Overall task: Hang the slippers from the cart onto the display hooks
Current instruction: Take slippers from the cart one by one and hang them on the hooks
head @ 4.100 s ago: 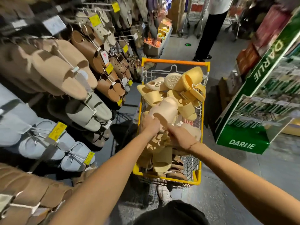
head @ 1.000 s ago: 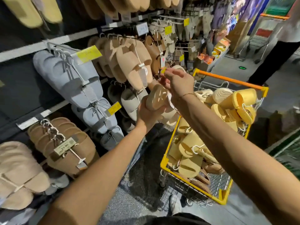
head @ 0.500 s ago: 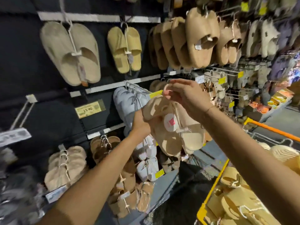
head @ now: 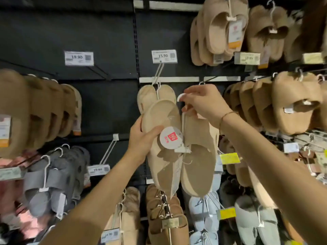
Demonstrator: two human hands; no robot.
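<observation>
I hold a pair of beige slippers [head: 196,161] up against the dark display wall, soles toward me, with a round white tag at their middle. My left hand [head: 141,138] grips the left slipper's edge. Above, my right hand [head: 205,103] pinches the pair's white plastic hanger [head: 179,97]. Just left of it a white display hook [head: 158,73] with a 15.90 price tag [head: 164,56] carries one beige pair [head: 147,96], which hangs right behind the pair I hold. The cart is out of view.
Racks of tan slippers [head: 40,110] hang at left, and more brown ones [head: 292,103] at right and top right. Grey pairs [head: 53,175] and pale blue pairs [head: 203,209] hang lower. A hook with a 19.90 label [head: 79,58] juts out at upper left.
My view has swung from the cart up to the wall. Both hands lifted the beige pair from the cart to the 15.90 hook. The cart has left the frame.
</observation>
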